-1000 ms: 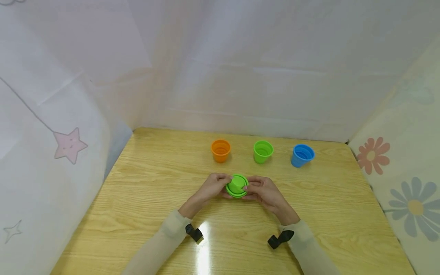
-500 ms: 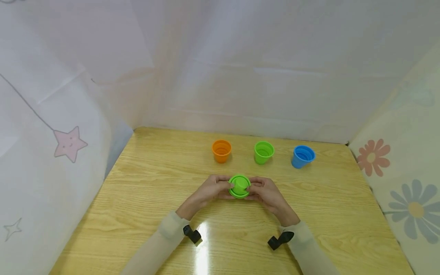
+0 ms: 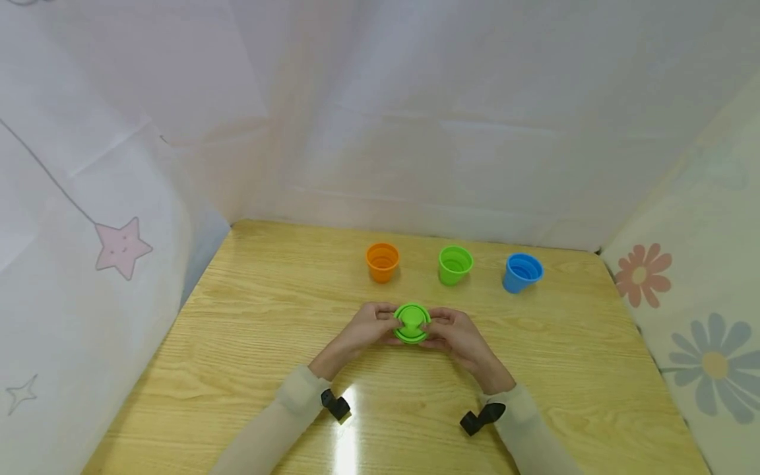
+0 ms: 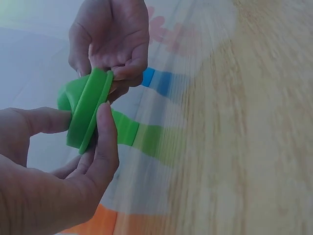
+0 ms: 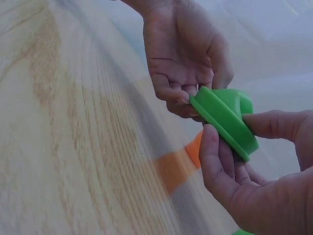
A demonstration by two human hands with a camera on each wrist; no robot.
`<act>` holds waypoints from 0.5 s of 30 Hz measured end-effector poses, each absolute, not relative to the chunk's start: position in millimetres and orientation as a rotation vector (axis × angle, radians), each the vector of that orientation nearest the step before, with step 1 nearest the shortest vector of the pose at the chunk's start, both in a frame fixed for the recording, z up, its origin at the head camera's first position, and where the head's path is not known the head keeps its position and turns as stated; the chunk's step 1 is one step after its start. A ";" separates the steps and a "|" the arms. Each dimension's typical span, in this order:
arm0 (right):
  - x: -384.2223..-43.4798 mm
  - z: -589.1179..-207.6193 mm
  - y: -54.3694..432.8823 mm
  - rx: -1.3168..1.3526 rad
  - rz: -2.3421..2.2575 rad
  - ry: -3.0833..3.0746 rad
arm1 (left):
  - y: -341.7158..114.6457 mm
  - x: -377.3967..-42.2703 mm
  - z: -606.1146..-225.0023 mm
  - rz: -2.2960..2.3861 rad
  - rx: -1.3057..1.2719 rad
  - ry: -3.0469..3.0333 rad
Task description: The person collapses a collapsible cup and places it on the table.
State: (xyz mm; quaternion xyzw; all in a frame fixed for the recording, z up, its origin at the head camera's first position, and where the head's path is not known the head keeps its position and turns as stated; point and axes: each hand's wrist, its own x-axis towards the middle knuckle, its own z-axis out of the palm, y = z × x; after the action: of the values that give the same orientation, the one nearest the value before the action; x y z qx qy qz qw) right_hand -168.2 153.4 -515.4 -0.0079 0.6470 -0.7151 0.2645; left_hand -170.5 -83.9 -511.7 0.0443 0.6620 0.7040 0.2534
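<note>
A green collapsible cup [image 3: 412,315], partly folded with its rim ring turned away from the thumbs, is held above the table between both hands. My left hand [image 3: 360,331] pinches its left side, thumb on the raised middle and fingers behind the rim. On the opposite side my right hand [image 3: 464,338] grips it the same way. Both wrist views show the raised middle of the green cup [image 4: 80,100] bent in beside the thumbs. In the right wrist view the rim of the cup [image 5: 220,122] rests against the fingertips.
Beyond the hands, an orange cup [image 3: 382,262], another green cup [image 3: 455,265] and a blue cup [image 3: 522,272] stand upright in a row on the wooden table [image 3: 267,284]. A white curtain [image 3: 415,132] hangs behind the table's far edge and along both sides.
My left thumb has moved from the upper left of the rim down onto the cup's side. The raised middle now looks narrower between both thumbs. The standing cups stay in place.
</note>
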 end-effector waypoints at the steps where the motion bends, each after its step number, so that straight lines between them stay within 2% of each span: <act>1: -168.1 -515.3 153.1 -0.017 -1.931 1.746 | -83.8 -170.6 -512.3 1.907 0.113 1.818; 15: -168.0 -516.4 145.8 0.006 -1.951 1.744 | -75.0 -170.3 -508.4 1.859 0.026 2.025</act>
State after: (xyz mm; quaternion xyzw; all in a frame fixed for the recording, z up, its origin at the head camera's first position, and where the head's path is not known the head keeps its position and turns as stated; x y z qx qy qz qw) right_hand -168.0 145.8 -516.4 0.0022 0.6436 -0.7200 0.2595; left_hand -170.3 -75.0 -508.4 0.0093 0.7225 0.6633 0.1948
